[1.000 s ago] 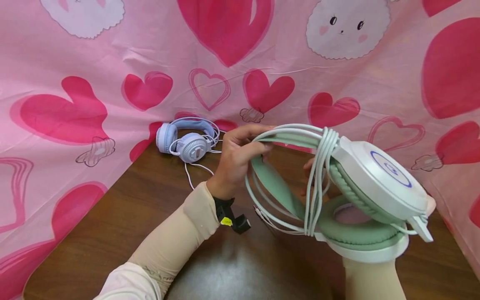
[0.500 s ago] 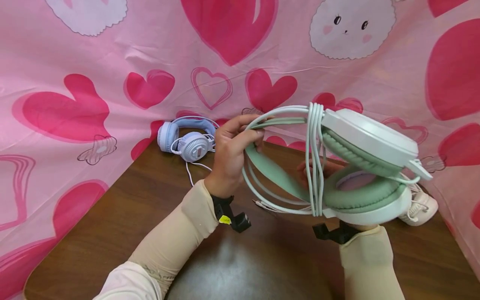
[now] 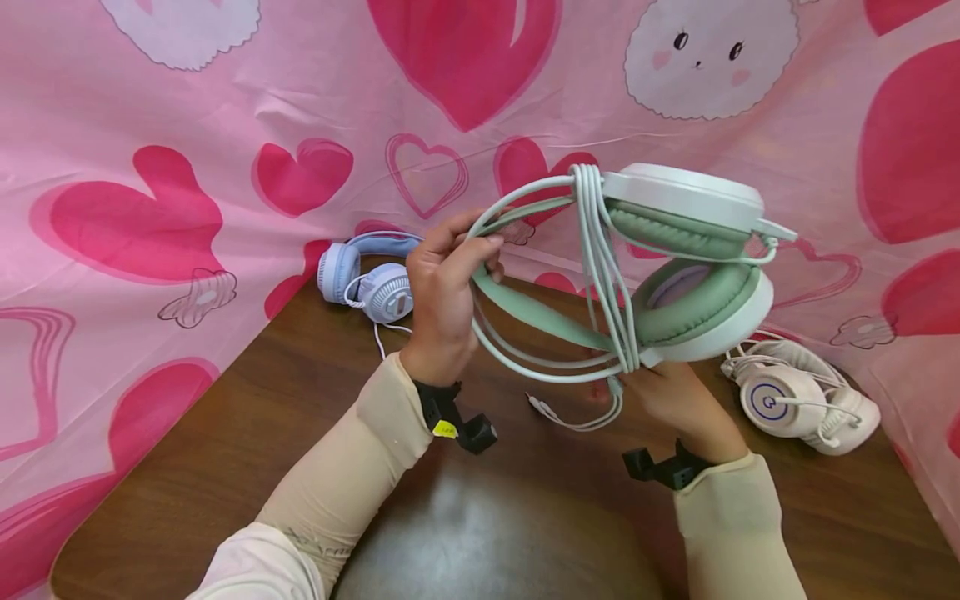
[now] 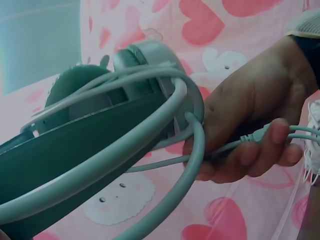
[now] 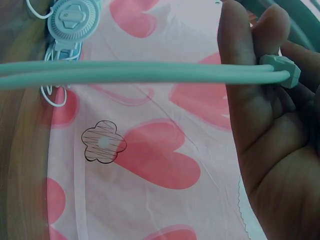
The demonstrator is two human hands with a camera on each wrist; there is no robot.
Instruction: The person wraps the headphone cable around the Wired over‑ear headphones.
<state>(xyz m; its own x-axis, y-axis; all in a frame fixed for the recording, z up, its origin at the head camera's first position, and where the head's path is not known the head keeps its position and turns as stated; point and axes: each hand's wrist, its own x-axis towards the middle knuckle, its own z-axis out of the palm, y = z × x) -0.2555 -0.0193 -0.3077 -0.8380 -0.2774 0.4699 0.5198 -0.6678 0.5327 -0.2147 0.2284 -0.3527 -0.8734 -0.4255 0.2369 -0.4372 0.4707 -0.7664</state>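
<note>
My left hand (image 3: 444, 304) pinches the headband end of white-and-green headphones (image 3: 693, 187), lifted above the table. Their ear cups point right, and several turns of white cable (image 3: 600, 250) are wrapped around the band near the cups. Below the lower cup is my right hand (image 3: 678, 404); in the left wrist view its fingers curl round the cable. A small splitter block (image 5: 281, 71) sits at those fingers in the right wrist view, with two thin leads running from it. The plug ends (image 3: 538, 406) dangle over the table between my hands.
Lavender-blue headphones (image 3: 386, 292) lie at the table's back left, partly behind my left hand. Cream-white headphones (image 3: 783, 400) with a blue logo lie at the right. A pink heart-printed cloth (image 3: 420, 75) hangs behind the brown wooden table (image 3: 202, 467).
The green headphones have risen and shifted left, their cups tipping upward. My right hand has come into view below them with the cable, and the cream-white headphones are uncovered. The plug ends now hang looser.
</note>
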